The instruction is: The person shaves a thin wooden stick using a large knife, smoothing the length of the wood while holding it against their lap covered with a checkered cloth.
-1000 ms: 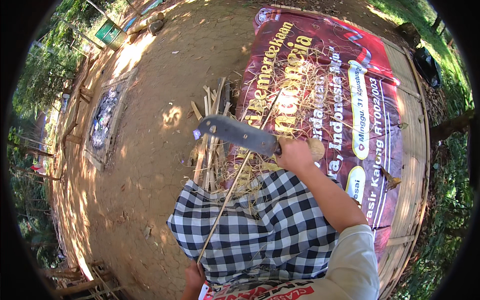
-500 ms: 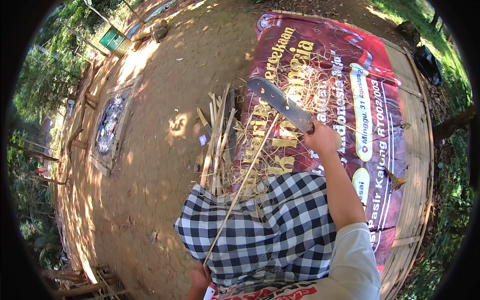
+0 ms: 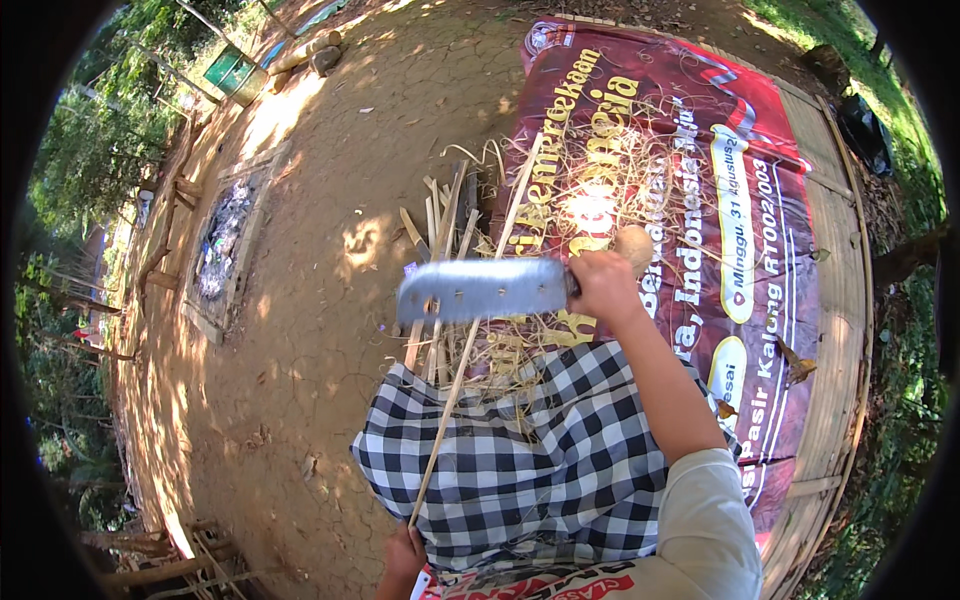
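My right hand is closed round the handle of a broad machete, whose rounded butt sticks out past the fist. The blade, smeared by motion, points left and crosses over a long thin bamboo strip; whether they touch I cannot tell. At the lower edge my left hand grips the strip's near end. From there the strip slants away over the black-and-white checkered cloth on my lap. Curly pale shavings lie beyond the blade.
A maroon printed banner covers most of a bamboo platform. Split bamboo sticks lie bunched at its left edge. On the cracked earth to the left is a framed ash pit, with a green drum farther back.
My right hand has come slightly nearer and left. The machete has swung from pointing far-left to lying nearly level across the strip. My left hand stays about where it was.
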Available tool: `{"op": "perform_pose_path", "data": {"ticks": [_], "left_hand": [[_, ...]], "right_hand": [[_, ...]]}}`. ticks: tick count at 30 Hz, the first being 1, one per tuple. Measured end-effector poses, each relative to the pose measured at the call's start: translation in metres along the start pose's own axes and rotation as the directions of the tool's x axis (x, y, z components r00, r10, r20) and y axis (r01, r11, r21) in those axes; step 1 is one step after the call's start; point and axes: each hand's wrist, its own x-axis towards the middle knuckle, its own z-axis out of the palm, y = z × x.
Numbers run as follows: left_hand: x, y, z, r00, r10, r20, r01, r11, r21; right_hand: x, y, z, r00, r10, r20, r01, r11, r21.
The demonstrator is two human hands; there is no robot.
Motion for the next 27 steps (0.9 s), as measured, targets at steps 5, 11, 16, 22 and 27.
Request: {"op": "perform_pose_path", "data": {"ticks": [5,11,16,22,27], "left_hand": [[0.008,0.017,-0.001,1.000,0.026,0.001,-0.026,1.000,0.004],[0.003,0.006,0.003,0.998,0.041,-0.042,-0.042,0.999,-0.025],[0.007,0.012,0.002,0.998,0.026,-0.059,-0.030,0.998,-0.061],[0.004,0.017,-0.001,0.996,-0.023,-0.090,0.013,0.994,-0.105],[0.001,0.020,-0.006,0.991,0.000,-0.130,-0.016,0.992,-0.129]], "right_hand": [[-0.002,0.054,-0.040,0.500,0.864,-0.057,-0.866,0.500,-0.016],[-0.030,0.070,-0.052,0.396,0.917,0.048,-0.902,0.379,0.208],[-0.027,0.069,-0.024,0.422,0.889,0.178,-0.780,0.256,0.571],[-0.017,0.014,-0.022,0.491,0.807,0.328,-0.649,0.087,0.756],[-0.015,-0.029,-0.020,0.532,0.800,0.276,-0.531,0.061,0.845]]}}
